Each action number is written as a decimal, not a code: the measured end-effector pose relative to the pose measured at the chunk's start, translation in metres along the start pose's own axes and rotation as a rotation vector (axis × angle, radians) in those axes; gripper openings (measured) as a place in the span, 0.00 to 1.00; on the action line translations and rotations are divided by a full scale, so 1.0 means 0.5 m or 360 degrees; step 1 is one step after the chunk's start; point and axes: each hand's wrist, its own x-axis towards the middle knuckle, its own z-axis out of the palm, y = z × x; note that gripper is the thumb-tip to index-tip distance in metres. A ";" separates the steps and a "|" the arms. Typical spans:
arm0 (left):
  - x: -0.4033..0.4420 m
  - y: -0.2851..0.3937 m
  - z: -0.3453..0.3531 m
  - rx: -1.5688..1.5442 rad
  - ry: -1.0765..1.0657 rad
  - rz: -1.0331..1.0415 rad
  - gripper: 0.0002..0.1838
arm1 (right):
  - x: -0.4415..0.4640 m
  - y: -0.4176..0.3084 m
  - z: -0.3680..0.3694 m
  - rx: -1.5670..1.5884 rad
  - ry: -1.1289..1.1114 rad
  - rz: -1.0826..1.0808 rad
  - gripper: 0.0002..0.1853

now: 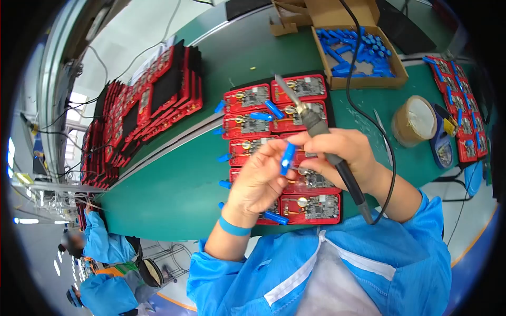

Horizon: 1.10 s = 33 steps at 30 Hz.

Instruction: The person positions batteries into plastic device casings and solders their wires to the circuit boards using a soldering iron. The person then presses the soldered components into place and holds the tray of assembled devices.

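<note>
My left hand (257, 181), with a blue band at the wrist, pinches a blue cylindrical cell (288, 158) that looks like a battery. A soldering iron (314, 122) rests in the grip of my right hand (348, 152), its metal tip pointing up and left. The right fingertips are close beside the cell; whether they touch it I cannot tell. Beneath both hands lie red trays with circuit boards (311, 208) in two columns. Loose blue cells (274, 109) lie on several of these boards and along their left edge. My hands hide the middle boards.
A cardboard box (369, 82) of blue cells stands at the back right. Tape roll (419, 120) and blue holder (444, 142) sit to the right, near more red trays (466, 138). Stacked red trays (171, 87) line the left. The iron's black cable (350, 79) crosses above. Co-workers (105, 237) are at lower left.
</note>
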 end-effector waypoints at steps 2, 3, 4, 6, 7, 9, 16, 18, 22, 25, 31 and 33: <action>-0.009 -0.012 0.009 -0.0114 -0.0106 -0.0051 0.27 | 0.005 0.001 0.012 -0.0003 -0.0060 -0.0080 0.14; -0.013 -0.013 0.010 -0.0129 -0.0131 -0.0084 0.28 | 0.001 0.006 0.015 -0.0017 -0.0083 -0.0080 0.14; -0.016 -0.012 0.011 -0.0146 -0.0159 -0.0118 0.29 | -0.004 0.007 0.012 -0.0046 -0.0093 -0.0052 0.13; -0.023 -0.011 0.009 0.0139 -0.0256 -0.0119 0.30 | -0.003 -0.011 0.015 0.0036 0.0046 0.0126 0.12; -0.029 -0.011 -0.001 0.0237 -0.0338 -0.0166 0.30 | -0.014 -0.010 0.023 0.0297 0.0221 0.0322 0.14; -0.039 -0.015 0.004 0.0408 -0.0364 -0.0154 0.23 | -0.011 -0.028 0.026 0.0796 0.0311 0.0705 0.17; -0.026 -0.041 0.028 0.1189 0.0076 0.0456 0.06 | -0.001 -0.037 0.039 0.0831 0.0270 0.0922 0.13; -0.028 -0.045 0.049 0.1047 0.0236 0.0565 0.06 | 0.001 -0.038 0.033 0.0712 0.0260 0.1026 0.11; -0.027 -0.049 0.050 0.1030 0.0352 0.0600 0.08 | 0.005 -0.040 0.034 0.0619 0.0307 0.1032 0.09; -0.024 -0.055 0.048 0.0989 0.0380 0.0625 0.09 | -0.001 -0.033 0.044 0.0465 0.0345 0.0936 0.11; -0.018 -0.067 0.023 0.1259 0.0248 0.0760 0.09 | 0.007 -0.038 0.055 0.0651 0.0340 0.0973 0.13; -0.023 -0.073 0.039 0.1069 0.0335 0.0653 0.09 | 0.010 -0.050 0.048 0.0529 0.0273 0.0940 0.13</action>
